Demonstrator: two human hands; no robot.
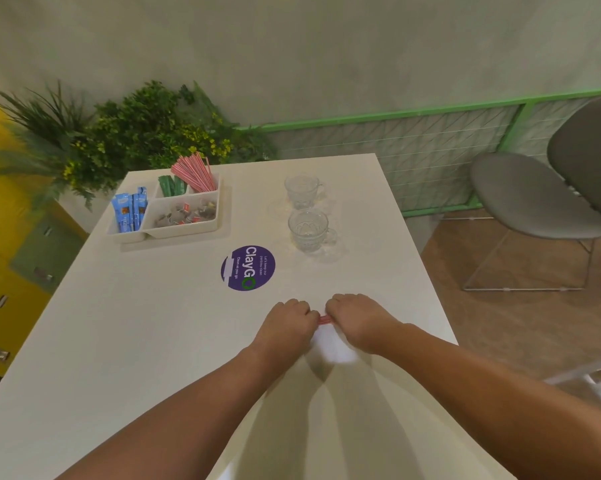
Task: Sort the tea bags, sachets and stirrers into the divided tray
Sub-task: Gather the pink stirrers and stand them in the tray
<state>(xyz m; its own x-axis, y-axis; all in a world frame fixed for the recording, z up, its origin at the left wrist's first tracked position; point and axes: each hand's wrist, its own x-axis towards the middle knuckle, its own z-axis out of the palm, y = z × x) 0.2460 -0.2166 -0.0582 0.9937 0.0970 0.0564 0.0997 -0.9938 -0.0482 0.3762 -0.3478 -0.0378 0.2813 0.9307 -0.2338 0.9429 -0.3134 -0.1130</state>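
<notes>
Red stirrers on white table — left hand, right hand, both pinching them

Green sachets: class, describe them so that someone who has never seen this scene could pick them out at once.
On the white table, find the divided tray at the far left. In its small back compartment, between the blue sachets and the red-striped stirrers, stand the green sachets. They alone are green, and sit behind the tea bags.
</notes>
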